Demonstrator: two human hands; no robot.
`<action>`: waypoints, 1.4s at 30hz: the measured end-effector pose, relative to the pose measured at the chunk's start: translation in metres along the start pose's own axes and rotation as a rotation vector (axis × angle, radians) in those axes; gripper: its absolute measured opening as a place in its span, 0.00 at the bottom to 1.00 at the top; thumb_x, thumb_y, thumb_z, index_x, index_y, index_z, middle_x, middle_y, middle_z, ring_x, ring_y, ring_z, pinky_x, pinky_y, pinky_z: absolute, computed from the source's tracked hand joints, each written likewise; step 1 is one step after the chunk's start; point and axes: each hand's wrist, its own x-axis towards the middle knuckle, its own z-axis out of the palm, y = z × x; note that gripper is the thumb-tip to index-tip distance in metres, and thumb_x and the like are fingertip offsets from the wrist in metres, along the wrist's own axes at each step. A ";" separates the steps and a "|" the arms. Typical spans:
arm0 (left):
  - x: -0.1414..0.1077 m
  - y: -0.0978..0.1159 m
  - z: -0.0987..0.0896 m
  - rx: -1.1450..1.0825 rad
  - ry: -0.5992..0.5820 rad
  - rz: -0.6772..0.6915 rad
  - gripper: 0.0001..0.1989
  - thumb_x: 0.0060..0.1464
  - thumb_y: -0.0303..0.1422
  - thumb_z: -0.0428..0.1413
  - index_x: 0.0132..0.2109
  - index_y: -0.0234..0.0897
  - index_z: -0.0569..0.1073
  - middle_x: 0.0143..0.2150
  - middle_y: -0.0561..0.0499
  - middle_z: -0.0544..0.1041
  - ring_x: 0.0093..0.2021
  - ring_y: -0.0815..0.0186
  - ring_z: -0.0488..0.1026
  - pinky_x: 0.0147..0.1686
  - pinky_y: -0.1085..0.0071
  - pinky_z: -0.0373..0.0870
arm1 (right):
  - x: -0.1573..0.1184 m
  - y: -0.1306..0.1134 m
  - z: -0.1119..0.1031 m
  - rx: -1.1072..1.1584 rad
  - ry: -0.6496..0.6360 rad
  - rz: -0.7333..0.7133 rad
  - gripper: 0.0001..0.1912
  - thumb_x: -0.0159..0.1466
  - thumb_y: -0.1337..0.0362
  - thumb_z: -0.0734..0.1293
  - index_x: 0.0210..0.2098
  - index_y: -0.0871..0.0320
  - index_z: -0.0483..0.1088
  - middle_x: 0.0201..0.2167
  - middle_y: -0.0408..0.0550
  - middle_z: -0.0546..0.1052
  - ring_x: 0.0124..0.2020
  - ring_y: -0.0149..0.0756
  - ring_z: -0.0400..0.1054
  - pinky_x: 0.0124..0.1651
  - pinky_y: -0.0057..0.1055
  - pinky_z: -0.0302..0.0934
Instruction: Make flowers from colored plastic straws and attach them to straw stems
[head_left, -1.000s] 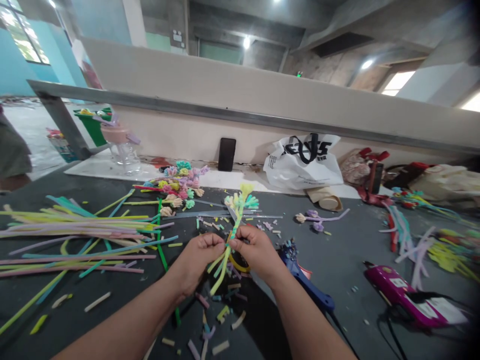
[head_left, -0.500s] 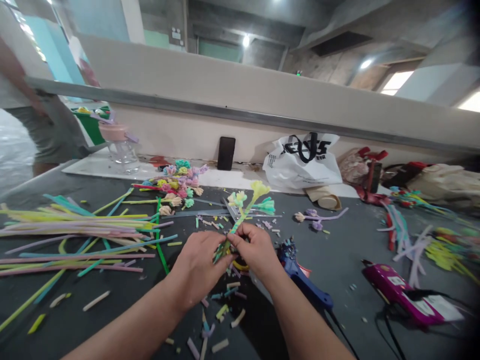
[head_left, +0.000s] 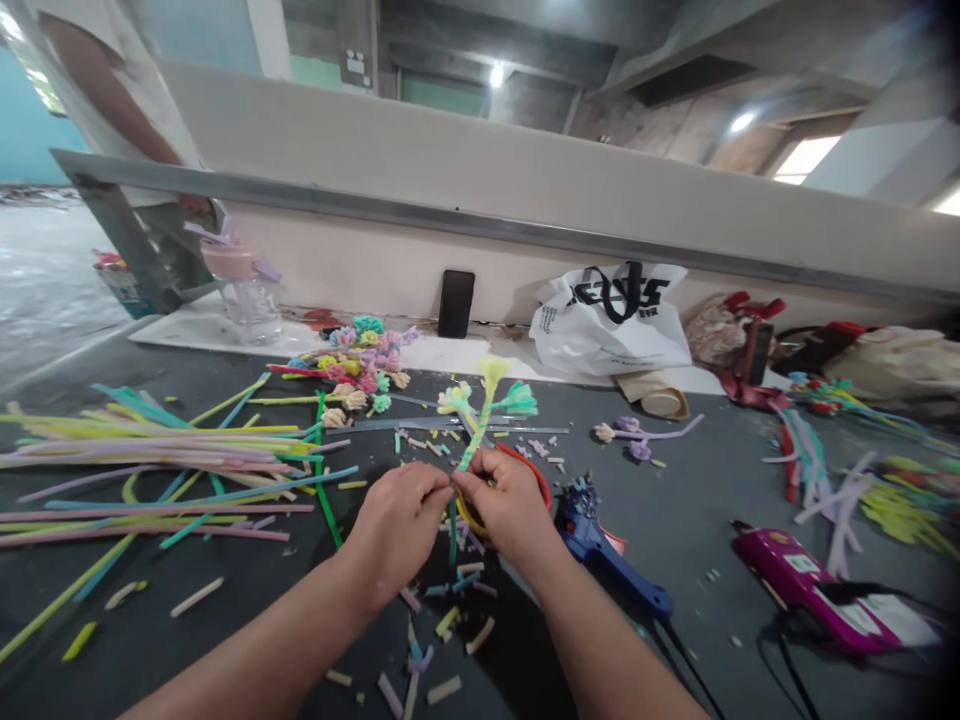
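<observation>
Between my two hands stands a small flower spray (head_left: 478, 432) of fuzzy stems, with a yellow bloom on top, a pale one at left and a mint green one at right. My left hand (head_left: 401, 520) pinches the lower stem, fingers closed. Right beside it, my right hand (head_left: 510, 500) is closed on the same stem, slightly higher. A thin dark green end hangs below the fingers. Red and yellow scissor handles (head_left: 534, 468) lie partly under my right hand, and cut stem bits (head_left: 448, 622) are scattered below.
Loose colored stems (head_left: 172, 450) cover the left side, with finished flowers (head_left: 367, 360) behind. A blue glue gun (head_left: 615, 570) and a magenta device (head_left: 817, 590) with cords lie at right. A bottle (head_left: 244, 290), phone (head_left: 455, 304) and white bag (head_left: 611, 318) stand behind. A person (head_left: 124, 100) is beyond the partition.
The flower spray has turned more upright and shifted slightly left. My fingers have moved on the stem, and the scissors' red handle now shows. The person at upper left has moved right.
</observation>
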 end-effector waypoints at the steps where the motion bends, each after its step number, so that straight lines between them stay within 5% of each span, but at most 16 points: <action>1: 0.001 0.001 0.000 -0.069 -0.027 -0.059 0.10 0.53 0.29 0.49 0.25 0.35 0.69 0.23 0.55 0.67 0.27 0.69 0.64 0.28 0.74 0.58 | 0.000 -0.001 -0.001 0.026 -0.016 0.002 0.10 0.49 0.62 0.64 0.17 0.57 0.58 0.16 0.38 0.60 0.21 0.29 0.53 0.24 0.25 0.49; 6: 0.006 0.000 -0.001 -0.566 -0.210 -0.286 0.12 0.50 0.34 0.52 0.22 0.34 0.66 0.18 0.59 0.56 0.21 0.74 0.52 0.21 0.76 0.48 | 0.000 -0.002 -0.005 0.240 -0.103 0.085 0.11 0.49 0.61 0.65 0.18 0.57 0.59 0.15 0.36 0.57 0.19 0.26 0.50 0.23 0.25 0.46; 11: 0.005 -0.010 0.004 -1.054 -0.369 -0.424 0.13 0.45 0.37 0.59 0.25 0.32 0.67 0.19 0.58 0.60 0.19 0.76 0.52 0.21 0.78 0.47 | -0.001 -0.002 -0.009 0.484 -0.260 0.175 0.12 0.48 0.59 0.69 0.20 0.59 0.62 0.16 0.37 0.61 0.17 0.25 0.52 0.21 0.24 0.46; 15: 0.004 -0.017 0.004 -1.275 -0.507 -0.478 0.13 0.41 0.36 0.62 0.25 0.31 0.67 0.18 0.57 0.62 0.18 0.78 0.54 0.19 0.78 0.46 | -0.004 -0.002 -0.009 0.615 -0.354 0.220 0.13 0.47 0.58 0.71 0.22 0.59 0.64 0.15 0.37 0.63 0.15 0.24 0.53 0.19 0.23 0.45; 19: 0.004 -0.021 0.003 -1.362 -0.630 -0.474 0.14 0.41 0.37 0.63 0.25 0.30 0.69 0.19 0.55 0.64 0.18 0.77 0.56 0.19 0.78 0.49 | -0.004 -0.003 -0.008 0.515 -0.332 0.103 0.11 0.49 0.60 0.69 0.22 0.59 0.65 0.17 0.39 0.64 0.19 0.26 0.55 0.22 0.24 0.48; 25: 0.007 -0.016 0.003 -1.012 -0.344 -0.365 0.13 0.48 0.40 0.57 0.30 0.33 0.70 0.23 0.54 0.67 0.23 0.73 0.62 0.24 0.77 0.58 | 0.001 -0.005 -0.013 0.162 -0.157 -0.044 0.11 0.52 0.62 0.65 0.18 0.58 0.59 0.18 0.38 0.59 0.22 0.28 0.52 0.26 0.25 0.49; 30: 0.004 -0.004 0.000 -0.280 0.061 0.002 0.08 0.52 0.36 0.53 0.35 0.36 0.71 0.33 0.50 0.72 0.36 0.65 0.67 0.39 0.68 0.63 | 0.004 -0.002 -0.014 -0.014 -0.027 -0.058 0.11 0.52 0.61 0.63 0.18 0.57 0.59 0.17 0.38 0.59 0.22 0.29 0.53 0.26 0.26 0.49; 34: -0.004 -0.001 0.004 0.055 0.103 0.254 0.09 0.51 0.37 0.54 0.38 0.36 0.69 0.35 0.48 0.72 0.40 0.61 0.67 0.42 0.63 0.62 | 0.004 -0.003 -0.010 -0.068 0.011 -0.077 0.11 0.52 0.62 0.63 0.17 0.57 0.58 0.17 0.39 0.61 0.22 0.30 0.55 0.26 0.26 0.50; 42: -0.007 -0.002 0.005 0.307 0.135 0.342 0.07 0.57 0.28 0.47 0.32 0.36 0.68 0.31 0.49 0.71 0.36 0.63 0.68 0.40 0.64 0.64 | 0.001 -0.005 -0.003 -0.012 0.010 -0.044 0.11 0.51 0.60 0.63 0.17 0.57 0.58 0.17 0.39 0.60 0.22 0.30 0.54 0.27 0.26 0.50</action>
